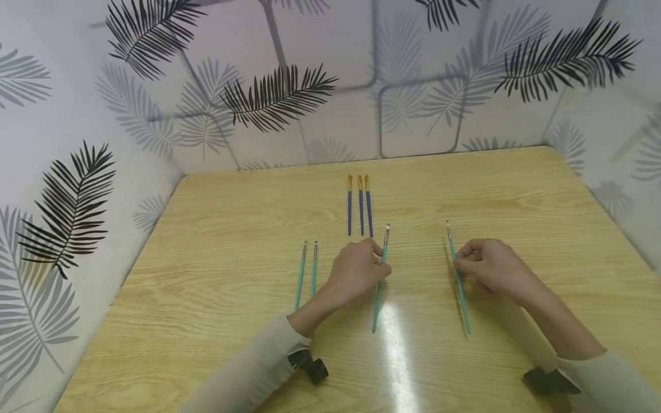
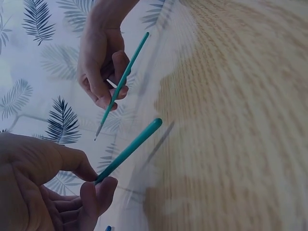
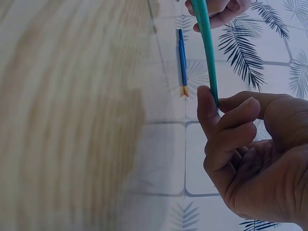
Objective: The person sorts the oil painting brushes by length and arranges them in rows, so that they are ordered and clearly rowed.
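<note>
In the head view my left hand [image 1: 356, 269] pinches a teal-handled paintbrush [image 1: 378, 299] between thumb and fingers, its bristle end pointing away from me. To the right, my right hand [image 1: 493, 267] pinches a second teal paintbrush [image 1: 462, 298] near its middle. The left wrist view shows the left hand's brush handle [image 2: 132, 148] slanting up from the fingertips, a little off the table. Two more teal paintbrushes [image 1: 301, 275] lie side by side left of my left hand, partly hidden by that forearm. Beyond the left hand lie three blue paintbrushes [image 1: 361, 212] with golden bristles.
All the brushes are over a wood-grain table [image 1: 217, 229]. A wall covering [image 1: 320, 63] with leaf prints rises behind the table's far edge and along its sides. Black straps [image 1: 310, 366] are around both wrists. A bright light reflection crosses the table's front middle.
</note>
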`<move>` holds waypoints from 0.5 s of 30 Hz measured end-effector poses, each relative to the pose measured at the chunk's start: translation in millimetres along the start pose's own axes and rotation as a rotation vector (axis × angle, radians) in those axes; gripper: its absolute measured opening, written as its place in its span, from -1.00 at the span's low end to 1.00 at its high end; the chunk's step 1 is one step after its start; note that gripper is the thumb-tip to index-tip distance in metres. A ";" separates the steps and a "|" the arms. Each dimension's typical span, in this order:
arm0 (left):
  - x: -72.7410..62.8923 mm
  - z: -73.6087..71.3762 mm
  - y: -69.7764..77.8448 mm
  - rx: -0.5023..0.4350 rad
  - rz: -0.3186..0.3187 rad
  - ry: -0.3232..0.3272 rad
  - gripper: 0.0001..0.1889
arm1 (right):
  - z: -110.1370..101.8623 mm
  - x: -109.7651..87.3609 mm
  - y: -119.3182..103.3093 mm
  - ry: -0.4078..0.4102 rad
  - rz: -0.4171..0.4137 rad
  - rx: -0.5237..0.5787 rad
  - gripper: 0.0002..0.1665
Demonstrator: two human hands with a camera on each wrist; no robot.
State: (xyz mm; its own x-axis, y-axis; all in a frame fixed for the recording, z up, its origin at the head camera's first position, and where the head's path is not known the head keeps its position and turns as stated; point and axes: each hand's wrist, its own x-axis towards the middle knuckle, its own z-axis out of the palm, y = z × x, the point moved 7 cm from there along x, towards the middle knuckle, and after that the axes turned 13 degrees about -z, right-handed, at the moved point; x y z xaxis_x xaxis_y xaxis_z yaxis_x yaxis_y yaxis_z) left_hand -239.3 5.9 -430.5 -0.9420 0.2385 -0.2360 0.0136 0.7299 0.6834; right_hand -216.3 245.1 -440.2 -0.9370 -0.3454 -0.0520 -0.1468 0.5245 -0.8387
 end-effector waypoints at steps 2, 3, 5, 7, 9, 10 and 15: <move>0.1 -1.6 -2.1 0.005 -0.014 0.001 -0.61 | -0.4 -0.2 -1.8 0.006 -0.012 0.003 -0.59; 0.2 -2.4 -3.3 0.009 -0.023 0.002 -0.61 | -0.5 -0.4 -2.6 0.009 -0.017 0.008 -0.59; 0.5 -4.0 -5.7 0.016 -0.039 0.003 -0.62 | -0.6 -0.8 -3.9 0.014 -0.024 0.014 -0.60; 0.5 -5.8 -8.1 0.019 -0.052 0.001 -0.62 | -0.4 -1.2 -4.8 0.021 -0.024 0.019 -0.62; 0.2 -7.6 -10.9 0.020 -0.068 0.004 -0.63 | 0.8 -1.4 -5.5 0.024 -0.024 0.026 -0.64; 0.1 -8.4 -12.6 0.020 -0.076 0.005 -0.63 | 1.7 -1.4 -5.8 0.024 -0.022 0.031 -0.64; -2.1 -12.4 -19.0 0.019 -0.102 0.004 -0.63 | 6.4 -1.1 -6.9 0.012 -0.022 0.058 -0.66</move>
State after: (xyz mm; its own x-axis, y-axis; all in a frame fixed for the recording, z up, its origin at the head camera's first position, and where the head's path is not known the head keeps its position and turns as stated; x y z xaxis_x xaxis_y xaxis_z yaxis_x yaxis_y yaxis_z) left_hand -241.7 -16.4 -434.4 -0.9403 0.1597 -0.3005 -0.0761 0.7620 0.6431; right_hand -212.2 236.8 -437.9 -0.9376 -0.3468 -0.0268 -0.1491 0.4705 -0.8697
